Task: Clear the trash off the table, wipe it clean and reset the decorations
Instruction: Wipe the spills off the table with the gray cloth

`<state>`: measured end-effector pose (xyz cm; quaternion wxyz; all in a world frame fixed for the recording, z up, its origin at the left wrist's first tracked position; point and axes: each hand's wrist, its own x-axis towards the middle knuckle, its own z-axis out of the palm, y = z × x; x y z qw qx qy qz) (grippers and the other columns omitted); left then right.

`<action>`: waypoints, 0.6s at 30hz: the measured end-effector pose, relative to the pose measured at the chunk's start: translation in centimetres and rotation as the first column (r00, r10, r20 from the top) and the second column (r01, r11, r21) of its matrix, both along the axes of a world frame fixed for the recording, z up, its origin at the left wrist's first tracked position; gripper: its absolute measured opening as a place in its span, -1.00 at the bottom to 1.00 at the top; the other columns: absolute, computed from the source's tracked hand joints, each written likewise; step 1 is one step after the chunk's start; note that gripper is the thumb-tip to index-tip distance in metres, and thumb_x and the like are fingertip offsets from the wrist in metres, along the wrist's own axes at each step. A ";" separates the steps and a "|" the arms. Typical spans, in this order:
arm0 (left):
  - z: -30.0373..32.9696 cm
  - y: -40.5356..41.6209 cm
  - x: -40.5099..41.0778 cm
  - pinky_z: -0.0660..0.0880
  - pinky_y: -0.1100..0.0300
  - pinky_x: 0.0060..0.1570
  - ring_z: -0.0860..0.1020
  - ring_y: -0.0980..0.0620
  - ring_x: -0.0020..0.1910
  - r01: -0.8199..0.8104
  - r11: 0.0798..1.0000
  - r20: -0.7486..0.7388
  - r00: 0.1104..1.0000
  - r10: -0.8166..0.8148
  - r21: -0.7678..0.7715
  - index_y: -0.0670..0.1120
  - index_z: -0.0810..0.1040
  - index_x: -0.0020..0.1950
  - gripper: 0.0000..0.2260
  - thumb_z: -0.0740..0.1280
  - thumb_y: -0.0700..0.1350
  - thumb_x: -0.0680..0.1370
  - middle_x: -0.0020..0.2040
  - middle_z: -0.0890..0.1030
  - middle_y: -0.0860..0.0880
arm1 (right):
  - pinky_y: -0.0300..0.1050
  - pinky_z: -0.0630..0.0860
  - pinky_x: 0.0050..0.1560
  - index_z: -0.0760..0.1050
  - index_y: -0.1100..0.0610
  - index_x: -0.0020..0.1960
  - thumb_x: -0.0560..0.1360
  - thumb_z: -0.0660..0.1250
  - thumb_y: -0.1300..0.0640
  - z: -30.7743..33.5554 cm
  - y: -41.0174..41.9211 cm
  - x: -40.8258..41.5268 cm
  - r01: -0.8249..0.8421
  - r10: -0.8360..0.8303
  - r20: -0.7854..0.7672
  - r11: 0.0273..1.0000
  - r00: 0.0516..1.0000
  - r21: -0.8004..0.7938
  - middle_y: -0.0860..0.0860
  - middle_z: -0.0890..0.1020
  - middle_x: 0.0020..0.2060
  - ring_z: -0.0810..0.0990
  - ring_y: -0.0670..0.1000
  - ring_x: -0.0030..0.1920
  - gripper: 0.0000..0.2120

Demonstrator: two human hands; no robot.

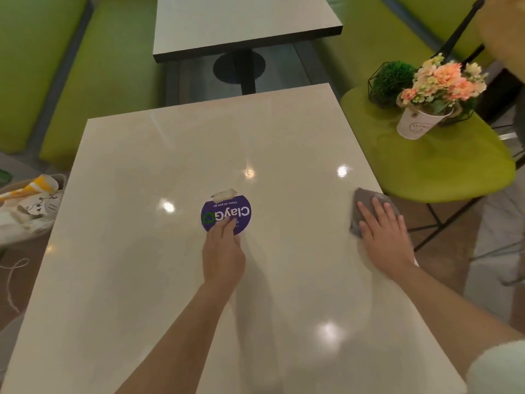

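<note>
A round purple "ClayGo" sign (227,213) with a small white base lies flat near the middle of the beige table (142,237). My left hand (224,251) holds its near edge, fingers curled onto it. Flat on a grey cloth (366,200) at the table's right edge lies my right hand (383,234), fingers straight. A white pot of pink and cream flowers (437,95) and a green ball in a black wire frame (389,81) stand on the green chair (443,172) to the right.
A bag with a cat drawing and yellow-striped cloth (31,206) sits at the left of the table. A second table (238,21) stands beyond, with green benches (93,75) on both sides.
</note>
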<state>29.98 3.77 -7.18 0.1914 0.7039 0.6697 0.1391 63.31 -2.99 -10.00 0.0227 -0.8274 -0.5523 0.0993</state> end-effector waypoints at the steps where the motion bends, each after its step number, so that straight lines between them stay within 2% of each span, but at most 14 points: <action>1: -0.2 -1.0 -0.2 0.26 0.10 0.37 0.30 -0.06 0.42 0.011 1.000 -0.023 1.000 -0.011 0.018 -0.11 0.37 0.47 -0.61 0.19 -0.19 0.63 0.46 0.35 -0.05 | 0.16 -0.02 0.51 0.04 -0.10 0.57 0.53 -0.31 -0.19 0.0 0.2 -0.6 0.039 -0.039 -0.015 0.999 0.999 0.001 0.01 0.08 0.58 0.04 0.10 0.57 -0.36; 3: -0.5 -3.1 -0.6 0.28 0.05 0.36 0.29 -0.08 0.42 0.011 1.000 -0.061 0.998 -0.010 0.016 -0.10 0.36 0.47 -0.60 0.21 -0.19 0.62 0.46 0.34 -0.07 | 0.15 -0.09 0.51 0.04 -0.10 0.57 0.50 -0.34 -0.20 0.1 0.6 -3.1 0.076 -0.076 -0.052 0.997 0.996 0.012 0.02 0.05 0.58 0.00 0.09 0.57 -0.32; 6: -0.8 -5.6 -0.6 0.23 0.05 0.38 0.24 -0.09 0.44 -0.007 0.999 -0.083 0.997 0.004 -0.033 -0.09 0.32 0.49 -0.59 0.20 -0.17 0.62 0.48 0.30 -0.08 | 0.08 -0.17 0.52 0.02 -0.12 0.57 0.53 -0.30 -0.19 0.2 -0.2 -9.4 -0.095 0.097 -0.077 0.995 0.992 0.030 -0.01 -0.01 0.58 -0.04 0.07 0.58 -0.37; 10: -1.0 -8.3 -0.3 0.15 0.06 0.43 0.15 -0.04 0.49 0.002 0.998 -0.079 0.997 -0.007 -0.068 -0.06 0.24 0.53 -0.55 0.19 -0.14 0.63 0.52 0.23 -0.04 | 0.09 -0.09 0.49 0.18 -0.11 0.55 0.62 -0.09 -0.10 -0.2 -3.4 -19.0 -0.263 0.272 -0.125 0.961 0.954 0.089 -0.02 0.14 0.56 0.07 0.05 0.56 -0.50; 13: -1.5 -8.9 -0.6 0.07 0.08 0.48 0.06 -0.01 0.54 0.033 0.997 -0.083 0.996 -0.039 -0.075 -0.03 0.15 0.56 -0.52 0.16 -0.10 0.65 0.55 0.15 -0.01 | 0.06 -0.10 0.50 0.19 -0.14 0.54 0.63 -0.09 -0.09 -0.2 -4.8 -19.8 -0.325 0.335 -0.144 0.941 0.931 0.092 -0.05 0.16 0.56 0.08 0.03 0.56 -0.52; 15: -1.6 -9.3 -0.7 0.05 0.09 0.48 0.03 0.01 0.55 0.054 0.996 -0.098 0.993 -0.061 -0.071 -0.02 0.11 0.58 -0.52 0.12 -0.07 0.66 0.57 0.12 0.00 | 0.04 -0.14 0.51 0.13 -0.17 0.55 0.63 -0.14 -0.11 -0.3 -5.8 -17.1 -0.292 0.301 -0.134 0.953 0.944 0.083 -0.08 0.10 0.57 0.01 0.00 0.57 -0.51; 18: -1.8 -9.5 -0.7 -0.02 0.09 0.49 -0.05 0.03 0.56 0.062 0.995 -0.095 0.993 -0.070 -0.084 0.00 0.05 0.59 -0.52 0.07 -0.05 0.68 0.58 0.06 0.03 | 0.06 -0.10 0.53 0.06 -0.18 0.56 0.60 -0.21 -0.12 -0.5 -8.2 -11.3 -0.101 0.104 -0.061 0.993 0.993 0.064 -0.09 0.05 0.57 0.00 0.01 0.57 -0.48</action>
